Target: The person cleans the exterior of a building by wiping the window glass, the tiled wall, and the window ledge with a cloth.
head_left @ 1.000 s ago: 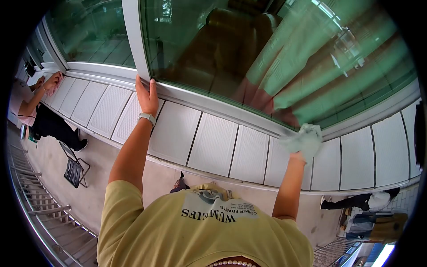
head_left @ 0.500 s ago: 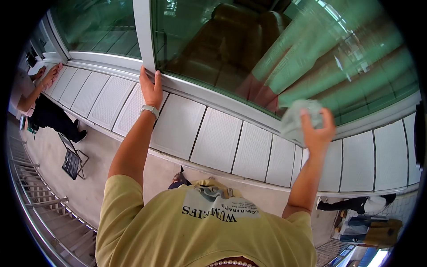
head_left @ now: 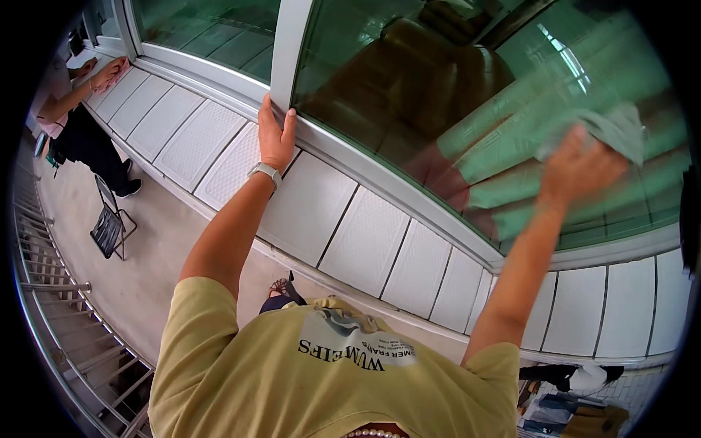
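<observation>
My right hand [head_left: 584, 171], smeared by motion, presses a pale grey-green cloth [head_left: 621, 131] against the large window pane [head_left: 380, 117], in front of the pink-and-green-looking curtain [head_left: 496, 160] behind the glass. The cloth is bunched under the fingers and one corner sticks out to the right. At the foot of the upright white window frame [head_left: 290, 51], my left hand [head_left: 276, 140] rests with its fingers stretched out and the thumb apart. It has a watch with a pale band [head_left: 268, 174] on the wrist and holds nothing.
A white tiled ledge [head_left: 365, 233] runs below the window. At far left another person [head_left: 73, 117] holds a pink cloth [head_left: 113, 79] on the ledge. A folding stool [head_left: 109, 226] and a metal railing [head_left: 73, 321] stand lower left. Another person [head_left: 577, 376] is at lower right.
My right hand has moved the cloth up and to the right, from the pane's lower edge onto the glass. My left hand stays at the frame; the whole view has shifted.
</observation>
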Demonstrator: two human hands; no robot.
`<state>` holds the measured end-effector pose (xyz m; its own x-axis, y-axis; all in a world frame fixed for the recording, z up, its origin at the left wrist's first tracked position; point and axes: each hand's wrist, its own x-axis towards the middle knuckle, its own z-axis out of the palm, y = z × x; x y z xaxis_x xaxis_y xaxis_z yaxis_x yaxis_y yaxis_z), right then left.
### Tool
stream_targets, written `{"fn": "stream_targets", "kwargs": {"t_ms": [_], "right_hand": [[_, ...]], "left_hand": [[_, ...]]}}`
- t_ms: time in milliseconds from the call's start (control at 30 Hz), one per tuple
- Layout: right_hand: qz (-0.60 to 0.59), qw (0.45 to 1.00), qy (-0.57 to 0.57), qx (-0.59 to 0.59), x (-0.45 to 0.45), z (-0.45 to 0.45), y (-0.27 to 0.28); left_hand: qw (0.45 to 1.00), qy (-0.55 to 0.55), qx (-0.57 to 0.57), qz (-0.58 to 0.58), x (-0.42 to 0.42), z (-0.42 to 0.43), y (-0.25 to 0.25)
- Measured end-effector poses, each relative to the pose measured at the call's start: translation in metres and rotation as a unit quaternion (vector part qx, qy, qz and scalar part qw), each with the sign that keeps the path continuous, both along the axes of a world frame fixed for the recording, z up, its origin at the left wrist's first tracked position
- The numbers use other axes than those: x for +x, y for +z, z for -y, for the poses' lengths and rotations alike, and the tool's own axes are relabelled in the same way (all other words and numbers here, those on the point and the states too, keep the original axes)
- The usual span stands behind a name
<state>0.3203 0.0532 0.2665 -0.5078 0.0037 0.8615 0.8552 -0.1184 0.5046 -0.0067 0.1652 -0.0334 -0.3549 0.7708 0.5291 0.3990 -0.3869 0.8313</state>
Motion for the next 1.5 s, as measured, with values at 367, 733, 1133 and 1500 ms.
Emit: {"fn": "stream_targets", "kwargs": {"t_ms": [367, 733, 1133, 1500], "right_hand": [[0.129, 0.926, 0.116, -0.337, -0.165, -0.080, -0.187], [0.115, 0.891, 0.159, -0.409, -0.114, -0.043, -0.240], [-0.066, 0.973, -0.005, -0.220, 0.114, 0.087, -0.156], [-0.187, 0.972, -0.020, 0.143, 0.119, 0.054, 0.042]], "left_hand": [[0.999, -0.019, 0.029, 0.003, -0.004, 0.002, 0.004], [0.999, -0.033, 0.006, 0.018, -0.005, 0.006, 0.007], [1.000, -0.010, -0.019, 0.015, 0.001, 0.005, 0.003], [1.000, -0.015, 0.003, 0.014, -0.001, 0.002, -0.002]]}}
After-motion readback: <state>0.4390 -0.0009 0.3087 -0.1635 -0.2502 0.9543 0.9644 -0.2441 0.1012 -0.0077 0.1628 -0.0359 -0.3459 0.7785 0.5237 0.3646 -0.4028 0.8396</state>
